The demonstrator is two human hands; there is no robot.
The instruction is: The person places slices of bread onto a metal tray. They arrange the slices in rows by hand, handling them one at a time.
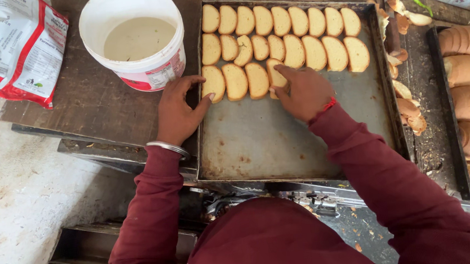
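The right hand [304, 91] lies palm down on the metal baking tray [279, 140], its fingers loosely bent and close together, the fingertips pressing on the bread slice [276, 75] at the right end of the third row; it presses rather than grips, and nothing is closed inside the palm. A red thread circles that wrist, and the maroon sleeve runs back and down to the right. The left hand [178, 111] rests flat at the tray's left rim, fingers spread a little, the thumb stretched out to the right so that its tip touches the first slice of the third row [213, 83]; it holds nothing. A steel bangle [168, 148] sits on this wrist, above a maroon cuff. The two hands are apart, with three slices between them. Two full rows of slices lie above, filling the far end of the tray, while the near half is bare metal. Just left of the tray stands a white bucket [137, 37] with pale liquid, and farther left a red and white bag [18, 47]. To the right, whole loaves [469, 96] fill another tray, with crust scraps [407, 102] between.
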